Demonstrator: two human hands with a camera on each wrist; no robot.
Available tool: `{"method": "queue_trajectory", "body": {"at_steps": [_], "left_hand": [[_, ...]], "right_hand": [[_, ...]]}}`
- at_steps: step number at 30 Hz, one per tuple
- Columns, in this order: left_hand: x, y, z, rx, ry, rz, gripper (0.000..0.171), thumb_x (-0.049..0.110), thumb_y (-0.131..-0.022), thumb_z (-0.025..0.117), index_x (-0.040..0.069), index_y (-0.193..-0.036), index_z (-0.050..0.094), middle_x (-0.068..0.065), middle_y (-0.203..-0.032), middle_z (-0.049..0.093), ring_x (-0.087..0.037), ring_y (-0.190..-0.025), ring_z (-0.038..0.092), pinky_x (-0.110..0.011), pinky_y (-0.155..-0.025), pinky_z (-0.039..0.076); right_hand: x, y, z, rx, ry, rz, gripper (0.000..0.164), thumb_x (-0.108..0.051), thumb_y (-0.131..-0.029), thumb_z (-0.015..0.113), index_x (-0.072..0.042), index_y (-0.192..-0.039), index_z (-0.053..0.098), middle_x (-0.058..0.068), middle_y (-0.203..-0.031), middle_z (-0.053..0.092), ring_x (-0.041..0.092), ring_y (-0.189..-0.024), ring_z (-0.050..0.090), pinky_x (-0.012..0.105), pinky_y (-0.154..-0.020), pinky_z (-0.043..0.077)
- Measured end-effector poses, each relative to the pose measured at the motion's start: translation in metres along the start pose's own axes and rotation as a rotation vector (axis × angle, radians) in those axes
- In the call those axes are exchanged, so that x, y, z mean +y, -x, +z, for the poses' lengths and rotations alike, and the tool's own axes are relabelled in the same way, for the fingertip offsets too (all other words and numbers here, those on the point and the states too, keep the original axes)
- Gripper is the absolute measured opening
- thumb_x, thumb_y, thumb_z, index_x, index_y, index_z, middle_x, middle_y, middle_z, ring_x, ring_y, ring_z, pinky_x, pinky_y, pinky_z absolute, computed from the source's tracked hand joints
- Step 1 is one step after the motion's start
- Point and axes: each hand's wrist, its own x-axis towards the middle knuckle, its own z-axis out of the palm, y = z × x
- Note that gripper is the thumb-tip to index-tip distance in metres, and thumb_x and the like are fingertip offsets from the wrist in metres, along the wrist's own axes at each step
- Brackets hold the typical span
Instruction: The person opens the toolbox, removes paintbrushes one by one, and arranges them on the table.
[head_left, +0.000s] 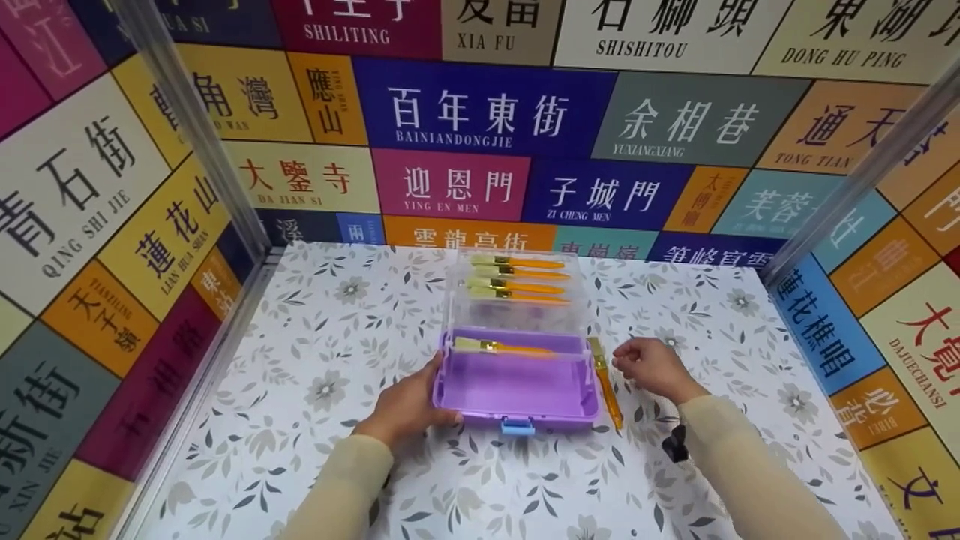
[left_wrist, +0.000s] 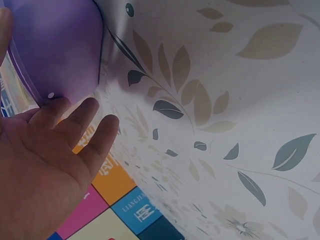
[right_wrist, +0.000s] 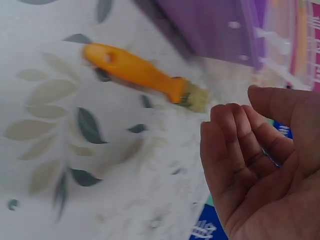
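A purple plastic box with a blue latch stands with its clear lid raised at the back. My left hand holds its front left corner, thumb at the front and fingers along the side; in the left wrist view the fingertips touch the purple wall. A flat brush with an orange handle lies on the table just right of the box, bristles pointing away. My right hand hovers right of that brush, fingers loosely bent and holding nothing; the right wrist view shows a gap between fingertips and bristles.
Several orange-handled brushes lie across the lid area, and another brush lies along the box's back edge. The table has a leaf-patterned cover. Panels with printed lettering enclose the back and both sides.
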Motion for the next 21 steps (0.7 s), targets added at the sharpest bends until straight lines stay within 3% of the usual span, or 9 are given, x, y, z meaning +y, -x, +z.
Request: {"method": "queue_trajectory", "body": {"at_steps": [9, 18, 21], "left_hand": [[0.001, 0.0, 0.0, 0.013, -0.031, 0.023, 0.122, 0.048, -0.067, 0.089, 0.021, -0.161, 0.017, -0.014, -0.15, 0.046, -0.037, -0.13, 0.049, -0.051, -0.109, 0.038], [0.003, 0.001, 0.0, 0.008, -0.042, -0.009, 0.122, 0.048, -0.067, 0.09, 0.024, -0.161, 0.016, -0.011, -0.151, 0.046, -0.036, -0.131, 0.048, -0.05, -0.11, 0.037], [0.004, 0.001, 0.0, 0.008, -0.052, -0.015, 0.121, 0.049, -0.067, 0.089, 0.026, -0.161, 0.016, -0.011, -0.152, 0.045, -0.035, -0.132, 0.048, -0.049, -0.11, 0.036]], "right_hand": [[-0.037, -0.008, -0.012, -0.077, -0.125, -0.109, 0.024, -0.022, -0.102, 0.059, -0.004, -0.115, 0.069, 0.016, -0.104, 0.068, 0.031, -0.09, 0.067, 0.041, -0.07, 0.06], [-0.078, -0.023, -0.002, -0.117, -0.116, -0.162, 0.023, -0.023, -0.102, 0.06, -0.007, -0.114, 0.07, 0.018, -0.104, 0.068, 0.033, -0.091, 0.066, 0.045, -0.075, 0.059], [-0.091, -0.029, 0.006, -0.104, -0.074, -0.228, 0.019, -0.019, -0.101, 0.061, -0.007, -0.111, 0.071, 0.015, -0.101, 0.07, 0.031, -0.088, 0.067, 0.044, -0.076, 0.058]]}}
